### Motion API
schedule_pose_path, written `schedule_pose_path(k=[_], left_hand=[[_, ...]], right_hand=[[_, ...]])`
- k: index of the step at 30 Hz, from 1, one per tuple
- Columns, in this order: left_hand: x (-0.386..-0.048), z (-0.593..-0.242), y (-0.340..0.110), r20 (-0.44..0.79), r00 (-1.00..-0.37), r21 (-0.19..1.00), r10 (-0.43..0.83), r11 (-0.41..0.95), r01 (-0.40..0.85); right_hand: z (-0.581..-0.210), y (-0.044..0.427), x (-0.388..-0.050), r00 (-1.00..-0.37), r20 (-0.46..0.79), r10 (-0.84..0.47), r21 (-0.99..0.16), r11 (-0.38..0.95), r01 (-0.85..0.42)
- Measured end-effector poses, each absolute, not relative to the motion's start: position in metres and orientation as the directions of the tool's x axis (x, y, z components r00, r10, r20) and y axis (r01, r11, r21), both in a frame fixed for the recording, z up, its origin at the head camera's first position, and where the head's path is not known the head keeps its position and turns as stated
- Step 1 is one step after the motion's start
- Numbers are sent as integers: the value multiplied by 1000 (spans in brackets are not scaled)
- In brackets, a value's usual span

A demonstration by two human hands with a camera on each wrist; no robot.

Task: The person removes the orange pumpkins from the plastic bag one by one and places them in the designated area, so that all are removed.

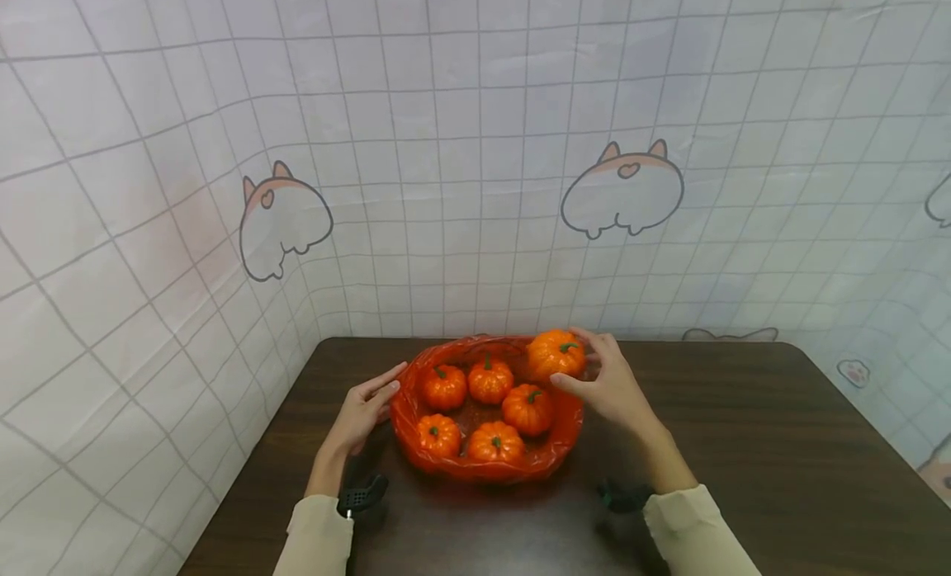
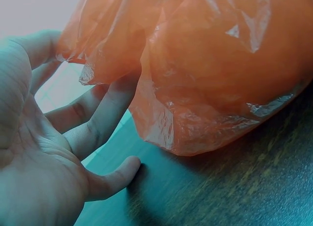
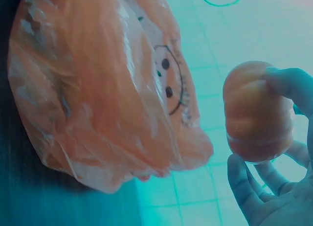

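Note:
An orange-red plastic bag (image 1: 566,434), its mouth spread wide into a round shape, sits on the table with several small orange pumpkins (image 1: 528,409) inside. My right hand (image 1: 615,390) grips another pumpkin (image 1: 551,355) above the bag's back right rim; in the right wrist view this pumpkin (image 3: 257,111) is between thumb and fingers, apart from the bag (image 3: 93,94). At the bag's left side rests my left hand (image 1: 358,415), fingers extended. The left wrist view has those fingers (image 2: 90,138) touching the bag's folded edge (image 2: 110,50), thumb apart from it.
The dark wood table (image 1: 743,444) extends to both sides and in front of the bag. Behind it and to the left hangs a white grid-patterned cloth (image 1: 483,188) with cartoon animals. Dark devices (image 1: 364,495) sit by both wrists.

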State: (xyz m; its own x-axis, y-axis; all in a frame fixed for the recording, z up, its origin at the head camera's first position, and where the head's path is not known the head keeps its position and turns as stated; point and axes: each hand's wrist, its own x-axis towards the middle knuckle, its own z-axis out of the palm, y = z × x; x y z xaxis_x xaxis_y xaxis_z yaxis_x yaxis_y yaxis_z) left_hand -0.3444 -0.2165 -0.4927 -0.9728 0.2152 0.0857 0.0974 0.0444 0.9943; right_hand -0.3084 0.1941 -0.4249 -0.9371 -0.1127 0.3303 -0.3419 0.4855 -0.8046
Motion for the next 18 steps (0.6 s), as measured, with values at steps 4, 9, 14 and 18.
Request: schedule_pose_path(k=[4,9,14,18], left_hand=[[-345,-492,-217,87,-970,994,225,39,99],[-346,-493,-218,86,-970,994,229,40,97],[-346,-493,-218,87,-969,994,233,38,98],[-345,-494,-218,84,-969,995,231,36,95]], right_hand=[[-425,203,-311,-940,327,-99,-814,476,-334],[-422,213,-311,-940,329,-86,-823,462,-330],[-423,222,-311,-944,324,-70,-830,459,-319],[-427,228,-312,-944,325,-61,-832,457,-316]])
